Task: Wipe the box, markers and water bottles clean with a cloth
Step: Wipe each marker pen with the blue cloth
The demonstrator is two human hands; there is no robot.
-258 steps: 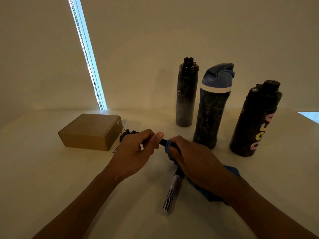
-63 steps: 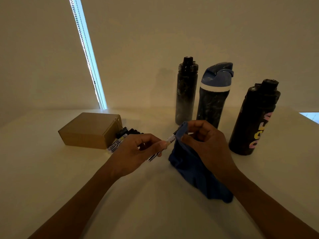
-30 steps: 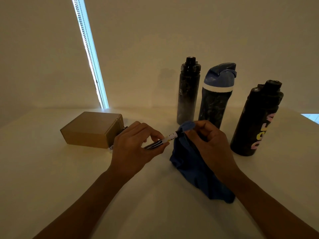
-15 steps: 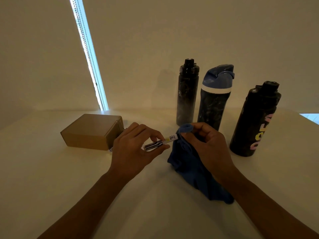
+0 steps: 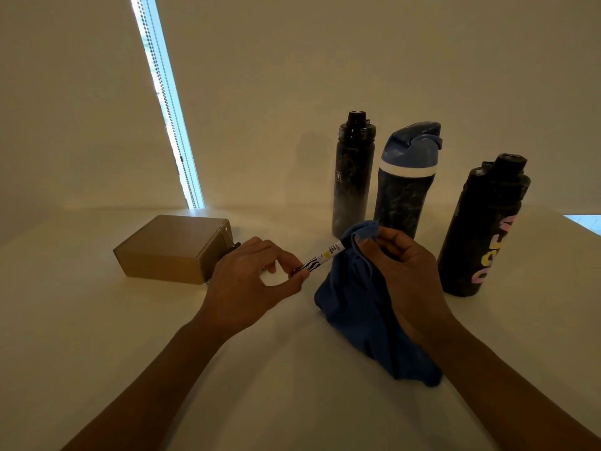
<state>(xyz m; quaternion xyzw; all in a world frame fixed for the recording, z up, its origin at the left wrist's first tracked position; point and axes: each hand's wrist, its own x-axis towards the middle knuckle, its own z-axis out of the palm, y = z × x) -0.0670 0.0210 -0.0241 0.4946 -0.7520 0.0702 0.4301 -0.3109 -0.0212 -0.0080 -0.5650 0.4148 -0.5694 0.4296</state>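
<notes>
My left hand pinches the striped end of a marker held just above the table. My right hand grips a blue cloth bunched around the marker's far end, which is hidden inside the fabric. The cloth's tail trails on the table toward me. A brown cardboard box lies to the left, with other markers mostly hidden behind my left hand. Three dark water bottles stand behind: a slim black one, a blue-lidded one and a black one with pink lettering.
The white table meets a plain wall close behind the bottles. A bright window strip with a bead chain runs down the wall at the left. The table's right edge shows beyond the lettered bottle.
My left hand's fingers have shifted on the marker, turning it slightly. My right hand keeps the cloth wrapped on the marker's end. The bottles and the box have not moved.
</notes>
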